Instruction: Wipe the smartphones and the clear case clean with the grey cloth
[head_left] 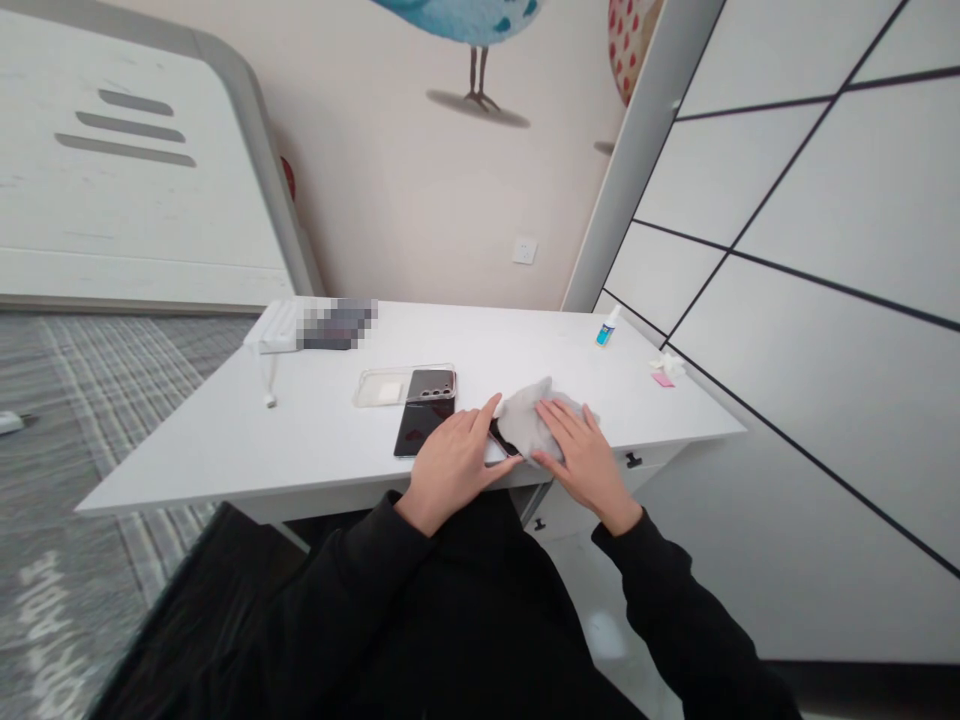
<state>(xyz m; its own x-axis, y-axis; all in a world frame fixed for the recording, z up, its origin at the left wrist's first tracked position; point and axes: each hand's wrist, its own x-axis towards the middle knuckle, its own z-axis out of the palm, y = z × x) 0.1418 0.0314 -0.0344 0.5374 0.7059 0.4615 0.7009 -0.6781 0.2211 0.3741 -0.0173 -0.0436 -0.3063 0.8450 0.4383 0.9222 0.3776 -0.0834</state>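
Observation:
A dark phone (pixel 503 438) lies at the front edge of the white desk, mostly hidden under a light grey cloth (pixel 528 417). My left hand (pixel 456 462) holds the phone's left end between thumb and fingers. On top, my right hand (pixel 581 452) presses the cloth against the phone with its fingers. Just left of my left hand is a second dark phone (pixel 424 418), its camera lenses at the far end. A clear phone case (pixel 367 388) lies beside and partly over it, with a small white square in it.
The white desk (pixel 300 450) carries a small spray bottle (pixel 606 327) with a blue label at back right. Near the right edge lie a pink packet (pixel 663 380) and crumpled white scraps (pixel 667 364). A white cable (pixel 270 400) and a blurred dark item (pixel 337 325) are at left.

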